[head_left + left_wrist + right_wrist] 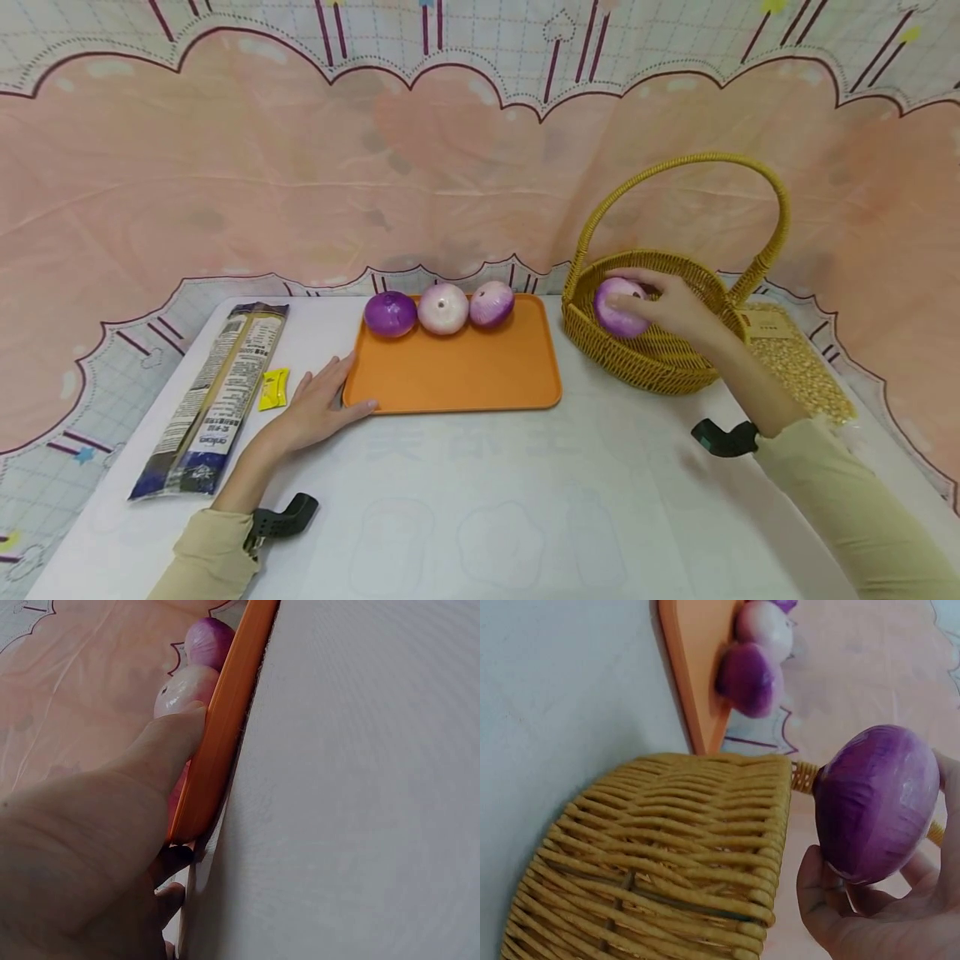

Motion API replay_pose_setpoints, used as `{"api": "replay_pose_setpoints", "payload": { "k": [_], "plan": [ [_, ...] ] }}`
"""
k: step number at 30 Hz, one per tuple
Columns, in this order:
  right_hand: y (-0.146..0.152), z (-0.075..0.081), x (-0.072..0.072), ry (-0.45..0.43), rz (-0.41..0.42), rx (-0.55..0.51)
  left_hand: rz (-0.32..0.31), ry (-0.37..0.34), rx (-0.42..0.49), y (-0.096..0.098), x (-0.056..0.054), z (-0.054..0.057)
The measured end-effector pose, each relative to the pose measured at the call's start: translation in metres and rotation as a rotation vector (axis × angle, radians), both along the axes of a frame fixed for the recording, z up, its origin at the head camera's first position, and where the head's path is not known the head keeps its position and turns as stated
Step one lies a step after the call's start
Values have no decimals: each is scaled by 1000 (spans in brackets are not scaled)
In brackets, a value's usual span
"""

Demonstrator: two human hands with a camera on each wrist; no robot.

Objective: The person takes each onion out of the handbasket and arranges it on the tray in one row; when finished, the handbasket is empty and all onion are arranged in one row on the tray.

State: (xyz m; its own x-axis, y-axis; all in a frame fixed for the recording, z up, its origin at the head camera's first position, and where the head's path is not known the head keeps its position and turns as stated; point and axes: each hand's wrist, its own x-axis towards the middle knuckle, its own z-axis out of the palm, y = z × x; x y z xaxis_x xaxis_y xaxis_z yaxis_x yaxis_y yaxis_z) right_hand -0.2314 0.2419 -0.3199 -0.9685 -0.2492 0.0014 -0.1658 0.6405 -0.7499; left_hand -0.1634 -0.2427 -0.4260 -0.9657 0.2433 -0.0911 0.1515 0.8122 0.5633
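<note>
My right hand grips a purple onion between thumb and fingers, over the wicker basket. In the right wrist view the same onion is above the basket's rim. My left hand rests against the near left corner of an orange tray, with the thumb along its front edge and the fingers by its left side. Along the tray's back sit a dark purple onion, a pale onion and a purple-and-white onion. Some left fingers are partly hidden in the left wrist view.
A long printed packet lies at the left, with a small yellow sachet beside it. A bag of yellow kernels lies right of the basket, whose tall handle arches up. A patterned curtain hangs behind the white table.
</note>
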Motion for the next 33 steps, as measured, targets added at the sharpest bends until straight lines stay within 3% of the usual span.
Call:
{"api": "replay_pose_setpoints", "payload": {
  "k": [6, 13, 33],
  "plan": [
    [-11, 1, 5, 62, 16, -5, -2, -5, 11, -1, 1, 1],
    [-28, 6, 13, 72, 63, -44, -2, -1, 16, -1, 1, 1],
    [-55, -3, 10, 69, 151, -75, 6, -2, 0, 0, 0, -2]
  ]
}}
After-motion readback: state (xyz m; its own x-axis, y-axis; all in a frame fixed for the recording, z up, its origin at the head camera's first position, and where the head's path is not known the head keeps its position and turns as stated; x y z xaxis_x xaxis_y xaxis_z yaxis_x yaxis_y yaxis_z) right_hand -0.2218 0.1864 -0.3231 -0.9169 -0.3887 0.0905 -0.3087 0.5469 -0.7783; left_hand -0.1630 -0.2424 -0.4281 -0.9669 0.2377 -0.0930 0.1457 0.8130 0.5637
